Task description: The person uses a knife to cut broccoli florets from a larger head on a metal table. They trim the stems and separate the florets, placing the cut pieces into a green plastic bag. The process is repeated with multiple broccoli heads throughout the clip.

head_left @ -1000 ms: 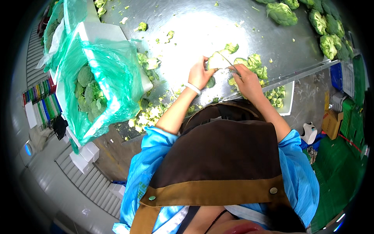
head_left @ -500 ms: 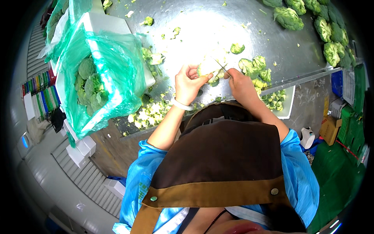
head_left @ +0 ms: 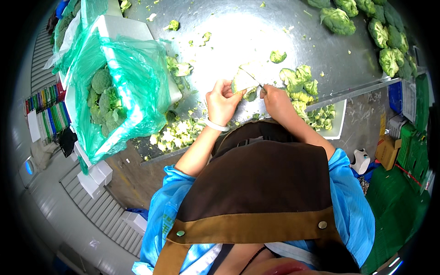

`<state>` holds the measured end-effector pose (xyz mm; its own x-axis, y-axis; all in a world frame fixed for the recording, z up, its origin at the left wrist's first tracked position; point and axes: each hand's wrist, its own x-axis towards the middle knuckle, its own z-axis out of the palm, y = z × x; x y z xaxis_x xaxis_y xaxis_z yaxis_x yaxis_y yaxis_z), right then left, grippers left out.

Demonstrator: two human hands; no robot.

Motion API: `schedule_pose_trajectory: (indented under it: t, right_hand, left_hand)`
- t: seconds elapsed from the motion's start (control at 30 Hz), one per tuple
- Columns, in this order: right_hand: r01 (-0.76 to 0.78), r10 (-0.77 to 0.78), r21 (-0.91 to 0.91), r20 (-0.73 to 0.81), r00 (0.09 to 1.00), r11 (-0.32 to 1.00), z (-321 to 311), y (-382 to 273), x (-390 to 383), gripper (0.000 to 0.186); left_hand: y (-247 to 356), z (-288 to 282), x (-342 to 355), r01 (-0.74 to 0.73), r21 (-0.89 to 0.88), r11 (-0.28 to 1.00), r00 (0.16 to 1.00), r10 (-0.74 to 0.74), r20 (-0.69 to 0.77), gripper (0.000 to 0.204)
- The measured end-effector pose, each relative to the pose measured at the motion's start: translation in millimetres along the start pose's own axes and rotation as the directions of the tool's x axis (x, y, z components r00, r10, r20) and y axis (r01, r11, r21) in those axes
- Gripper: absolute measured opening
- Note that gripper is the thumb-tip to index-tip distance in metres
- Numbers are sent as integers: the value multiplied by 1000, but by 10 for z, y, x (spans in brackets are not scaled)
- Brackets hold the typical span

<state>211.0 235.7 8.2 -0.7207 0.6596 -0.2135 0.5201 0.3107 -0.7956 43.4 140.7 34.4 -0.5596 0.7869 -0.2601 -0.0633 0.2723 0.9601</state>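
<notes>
Your left hand [head_left: 222, 103] is clamped on a part-cut broccoli [head_left: 245, 83], your right hand [head_left: 277, 103] on a knife [head_left: 253, 79]; florets [head_left: 324, 117] lie cut near right, whole heads [head_left: 337, 20] uncut far right.

No text readable anywhere in view: the only clear lettering is a patch of green characters on the left side of the wearer's blue shirt [head_left: 167, 223], small, blurred and partly lost in the folds, so can't make out a word. Pale scrawl-like marks on the grey floor [head_left: 360, 109] right of the table, can't tell whether they're writing or just scuffs. White sheet [head_left: 409, 100] at far right, the cardboard box [head_left: 387, 149] below it and the row of coloured spines [head_left: 51, 130] at far left are too small and warped to show any legible print.
</notes>
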Motion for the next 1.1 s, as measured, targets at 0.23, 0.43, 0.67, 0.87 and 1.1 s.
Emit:
schedule_pose_trajectory:
  t: [0.23, 0.43, 0.67, 0.87, 1.1]
  right_hand:
    - [-228, 130, 291, 321, 938, 929, -120, -57, 55, 12]
    - [-559, 232, 568, 546, 805, 604, -248, -24, 85, 15]
    - [-110, 150, 558, -27, 988, 822, -331, -252, 208, 43]
    - [45, -47, 307, 0, 999, 951, -534, -322, 342, 57]
    - [170, -161, 142, -73, 984, 975, -315, -463, 64, 17]
  left_hand:
    - [-115, -114, 88, 198, -203, 959, 976, -174, 132, 30]
    - [-139, -174, 102, 208, -293, 933, 974, -169, 151, 32]
    - [64, -77, 101, 253, -402, 880, 962, -186, 197, 47]
    - [170, -123, 137, -52, 139, 989, 977, 21, 210, 63]
    - [153, -13, 133, -74, 257, 964, 978, 120, -169, 53]
